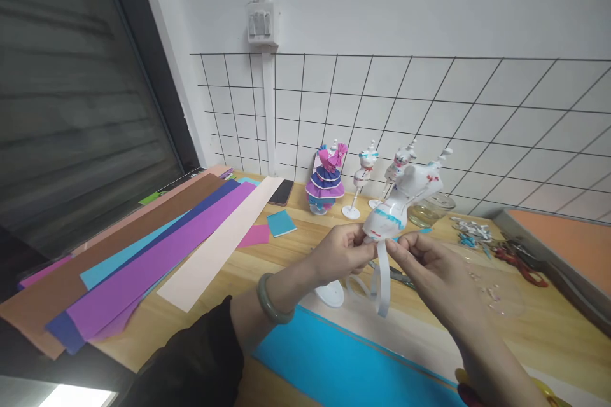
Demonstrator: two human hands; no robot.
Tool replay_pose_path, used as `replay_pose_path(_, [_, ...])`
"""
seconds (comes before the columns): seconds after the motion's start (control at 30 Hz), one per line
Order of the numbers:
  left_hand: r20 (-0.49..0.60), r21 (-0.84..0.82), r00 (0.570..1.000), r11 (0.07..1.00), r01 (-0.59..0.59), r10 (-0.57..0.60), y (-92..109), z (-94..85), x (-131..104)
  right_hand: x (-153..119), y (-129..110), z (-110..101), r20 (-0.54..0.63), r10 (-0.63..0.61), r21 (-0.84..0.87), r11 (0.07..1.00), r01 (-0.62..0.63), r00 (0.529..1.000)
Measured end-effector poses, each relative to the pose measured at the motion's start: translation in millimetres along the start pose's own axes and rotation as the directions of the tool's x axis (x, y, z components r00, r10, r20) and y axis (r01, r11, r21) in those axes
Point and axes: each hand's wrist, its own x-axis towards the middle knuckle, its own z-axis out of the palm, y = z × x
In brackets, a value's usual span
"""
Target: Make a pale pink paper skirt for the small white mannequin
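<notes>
A small white dress-form mannequin (405, 197), tilted, with turquoise and red scraps stuck on it, is held above the table. My left hand (341, 251), with a bangle on the wrist, is closed around its lower end. Its round white base (330, 294) shows below. At the bottom edge of the torso my right hand (427, 267) is closed, thumb and finger pinching a narrow white tape strip (383, 280). The strip hangs from there in a curl. Behind it, scissors (401, 276) lie partly hidden on the table.
Long coloured paper strips (162, 267) cover the left side. Blue paper (344, 362) lies in front. A ruffled paper dress (326, 181) on a stand and two mannequins (365, 172) stand behind. To the right are a glass bowl (432, 208), red-handled scissors (522, 264) and a grey-edged tray (506, 222).
</notes>
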Motion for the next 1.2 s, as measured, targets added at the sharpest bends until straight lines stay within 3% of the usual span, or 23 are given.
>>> replay_pose_path(0.33, [0.053,-0.032,0.999,0.999,0.011,-0.01,-3,-2.5,1,0,-11,2,-0.028,-0.024,-0.025,0.999,0.024,0.999])
replay_pose_path(0.5, [0.043,-0.068,0.999,0.998,0.005,-0.002,-4,-2.2,0,1,-16,2,-0.026,-0.042,-0.024,0.999,0.042,0.999])
replay_pose_path(0.7, [-0.034,0.027,0.997,0.997,-0.067,0.068,-3,1.1,0,1,-15,3,-0.013,-0.061,-0.035,0.998,0.061,0.998])
replay_pose_path(1.2, [-0.025,-0.076,0.999,0.996,-0.05,0.048,0,-3.7,1,-1,-18,-5,0.114,0.02,0.042,0.999,-0.025,0.993])
